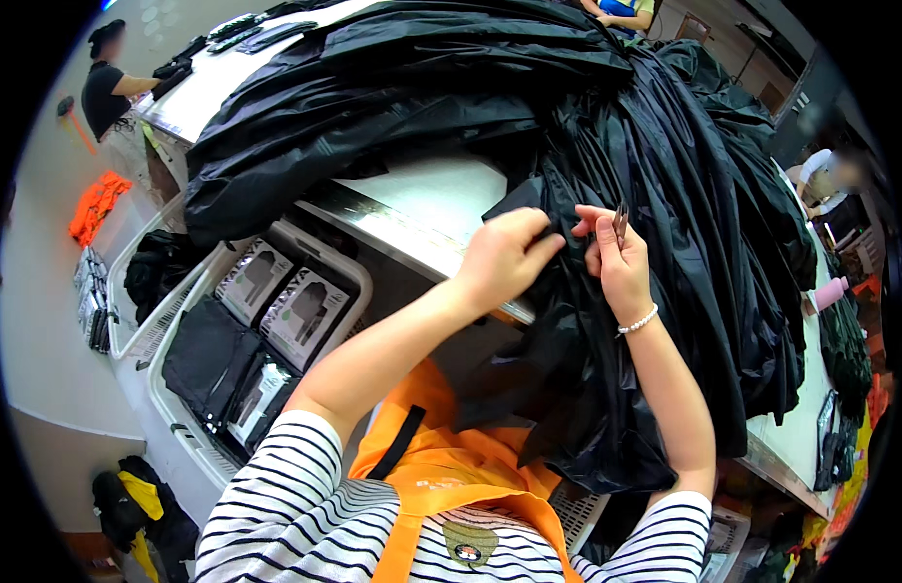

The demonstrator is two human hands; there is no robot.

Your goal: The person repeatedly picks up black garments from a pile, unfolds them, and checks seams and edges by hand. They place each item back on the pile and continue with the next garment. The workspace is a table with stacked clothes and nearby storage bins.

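A large heap of glossy black fabric (664, 194) covers the worktable and hangs over its near edge towards my lap. My left hand (509, 255) is closed, its thumb and fingertips pinched on an edge of this fabric. Just to the right, my right hand (621, 267) holds small metal thread snips (621, 223) upright against its fingers, the tips pointing up. The index finger and thumb of that hand reach towards the left hand, close to the cloth. Whether they touch a thread cannot be made out.
Left of the table, a white plastic basket (358, 262) holds dark folded packages with printed picture cards. Another white basket (120, 311) with black items stands beyond it. The white tabletop (422, 194) shows between folds. Co-workers are at the far left (106, 87), far end and right (830, 185).
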